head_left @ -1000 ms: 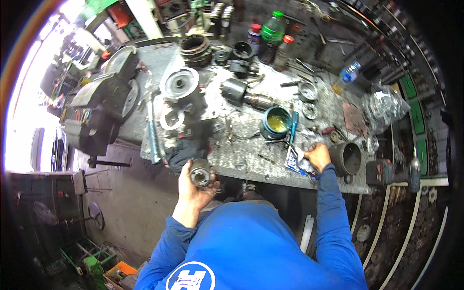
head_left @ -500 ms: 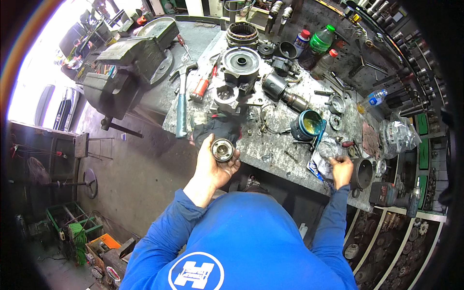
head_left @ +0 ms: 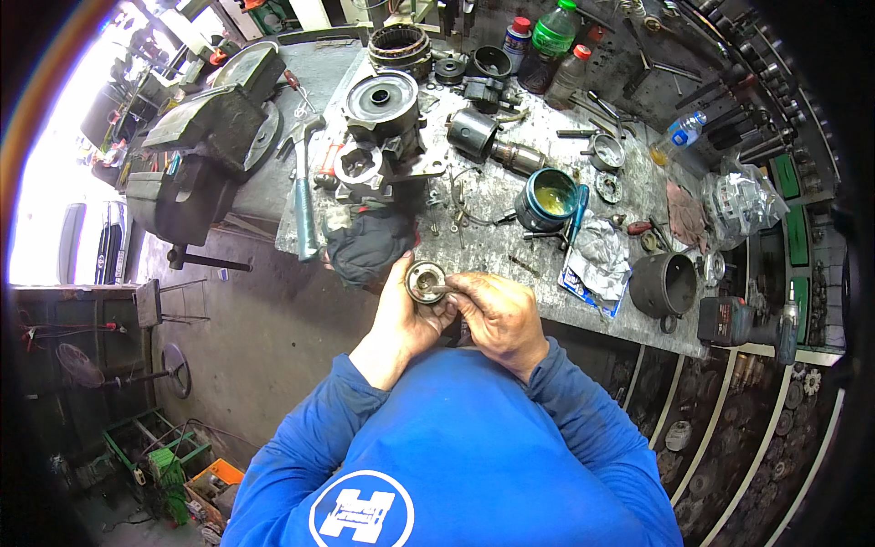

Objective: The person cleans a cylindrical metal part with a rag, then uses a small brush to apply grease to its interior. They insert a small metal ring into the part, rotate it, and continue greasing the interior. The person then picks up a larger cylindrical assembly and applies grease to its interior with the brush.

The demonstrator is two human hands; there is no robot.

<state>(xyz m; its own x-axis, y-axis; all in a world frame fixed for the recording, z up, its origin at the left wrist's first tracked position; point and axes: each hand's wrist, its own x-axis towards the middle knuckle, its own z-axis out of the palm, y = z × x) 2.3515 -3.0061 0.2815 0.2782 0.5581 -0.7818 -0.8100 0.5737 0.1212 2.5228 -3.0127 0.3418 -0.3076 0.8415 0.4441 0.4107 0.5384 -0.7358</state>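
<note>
Progress, judged from how things lie: part-way. Your round steel part is out on its own, cradled in your left hand, thumb and fingers curled round it, open face up. Your right hand meets it at the opening, fingers bunched; whether they pinch something small, cannot tell. Done: parts lie separate on the workbench beyond your hands. Left: the held part is not seated in any housing. Grease on it: cannot tell.

Counts:
- Held part: 1.
- Cast housing, beyond your left hand: 1.
- Dark cloth, just beyond that hand: 1.
- Claw hammer, left of the cloth: 1.
- Bench vise, farther left: 1.
- Grease tub, beyond your right hand: 1, open, yellowish contents.
- Open dark cylinder, right of that hand: 1.
- Plastic bottles, far beyond your right hand: 3 (green-capped, red-capped, blue-labelled).
- Spray can, beside the first two: 1.
</note>
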